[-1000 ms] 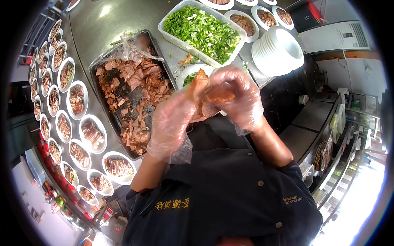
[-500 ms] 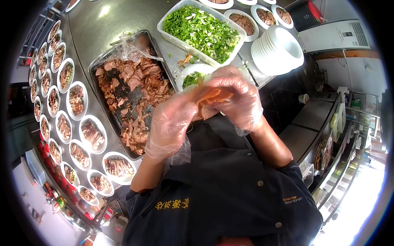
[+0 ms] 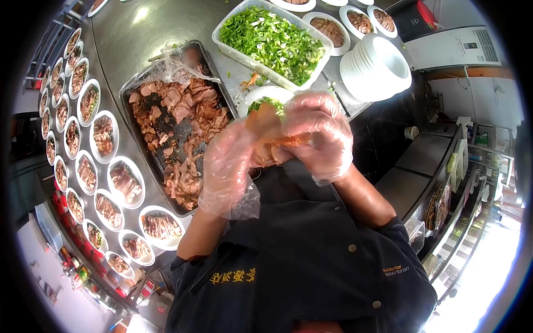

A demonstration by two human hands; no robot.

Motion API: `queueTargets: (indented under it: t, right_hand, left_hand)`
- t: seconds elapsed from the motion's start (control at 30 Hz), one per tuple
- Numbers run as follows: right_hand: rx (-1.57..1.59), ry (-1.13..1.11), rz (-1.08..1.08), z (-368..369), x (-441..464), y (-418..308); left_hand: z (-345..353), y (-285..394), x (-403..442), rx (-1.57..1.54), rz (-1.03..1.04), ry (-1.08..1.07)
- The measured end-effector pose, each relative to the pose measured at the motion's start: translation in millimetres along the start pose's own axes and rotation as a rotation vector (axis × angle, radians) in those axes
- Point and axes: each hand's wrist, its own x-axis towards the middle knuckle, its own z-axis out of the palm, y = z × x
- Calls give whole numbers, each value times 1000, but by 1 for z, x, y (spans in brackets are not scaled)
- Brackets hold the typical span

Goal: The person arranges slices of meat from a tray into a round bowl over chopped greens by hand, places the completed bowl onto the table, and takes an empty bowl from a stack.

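Both my hands wear clear plastic gloves and hold slices of cooked meat [image 3: 267, 145] between them, in front of my chest. My left hand [image 3: 227, 161] grips the slices from the left, fingers closed. My right hand [image 3: 319, 136] has its fingers curled over the other side of the meat. Just beyond them sits a white bowl [image 3: 244, 105] with chopped green herbs [image 3: 267, 105] in it. To the left lies a black tray [image 3: 129, 105] of sliced meat [image 3: 186, 102], its far end partly under clear plastic film [image 3: 177, 66].
A translucent tub [image 3: 300, 82] heaped with chopped greens [image 3: 272, 41] stands behind the bowl. Stacked white bowls [image 3: 361, 75] are at its right. Several filled bowls [image 3: 126, 180] line the steel table [image 3: 119, 33] on the left, and more [image 3: 328, 30] stand at the back right.
My hands have shifted slightly, and the meat is turned, with a flat slice now raised between them. More of the herb bowl shows. The tray and tub stay put.
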Motion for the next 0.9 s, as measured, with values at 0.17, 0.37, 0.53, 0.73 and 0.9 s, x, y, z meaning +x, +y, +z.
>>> queueTargets:
  t: [0.17,0.37,0.53,0.73,0.9]
  right_hand:
    - [256,-112,103,-8,3,-10]
    - [322,-141,732,-22,15,-26]
    - [161,-199,836,-30,34,-29]
    - [159,-288,860,-34,37,-15]
    - [303,-240,876,-23,32,-6]
  left_hand:
    - [2,5,3,70,74,26]
    - [9,18,-1,522,228,-10]
    - [8,15,3,642,322,-36]
    - [-1,2,6,411,213,2]
    - [14,-4,10,20,38,19]
